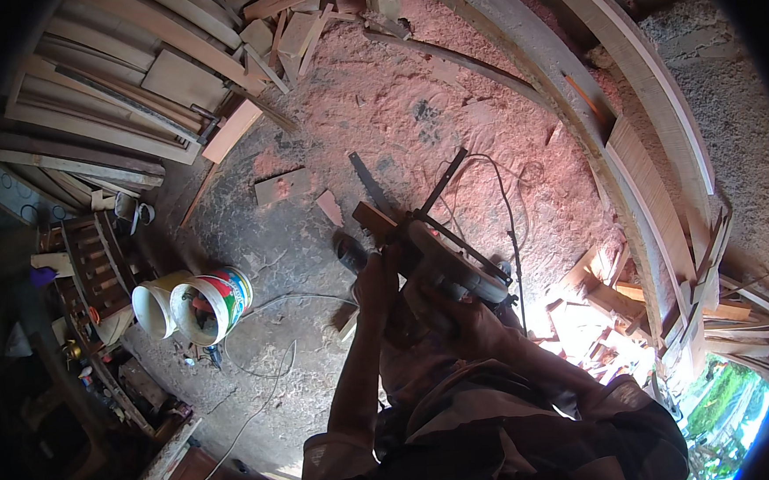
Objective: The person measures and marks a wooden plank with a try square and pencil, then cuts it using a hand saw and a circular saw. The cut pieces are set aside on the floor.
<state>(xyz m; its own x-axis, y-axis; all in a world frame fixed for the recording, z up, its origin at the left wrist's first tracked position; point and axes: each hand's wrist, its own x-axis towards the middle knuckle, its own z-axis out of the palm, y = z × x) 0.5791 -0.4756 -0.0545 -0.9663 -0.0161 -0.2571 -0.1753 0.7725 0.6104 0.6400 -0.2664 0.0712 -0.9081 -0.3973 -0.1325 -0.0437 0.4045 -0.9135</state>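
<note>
Two bare hands worked close together in front of the body, over a sawdust-strewn floor [253,257]. Between them: a tool with a pale, curved body [456,262], tilted, its far end leaning toward the left; dark frame bars alongside. Looked like a power tool; exact kind not legible in the shadow. Whether it rested on a support or hung in the hands, could not tell.

Left hand [375,280] at the tool's left side, fingers seemingly curled in. Grip uncertain: shadow hid whether they closed on the tool or on something beside it. Right hand [446,315] on the near side, against the dark part of the tool; its grip also could not be told, being nearly lost in shade.

A brown wood block [373,219] showed at the tool's far left end, just beyond the left hand. Past it, a toothed blade [368,181]; to the right, a long dark bar [445,180]. A black cable [511,223] looped over the sawdust to the right of the bar.

Step in hand, as judged: steadying or setting the tool with both hands, near the block. The next move seemed to call for a firm two-handed hold, fingers away from any cutting edge, the cable well apart, and better light on the near side.
</note>
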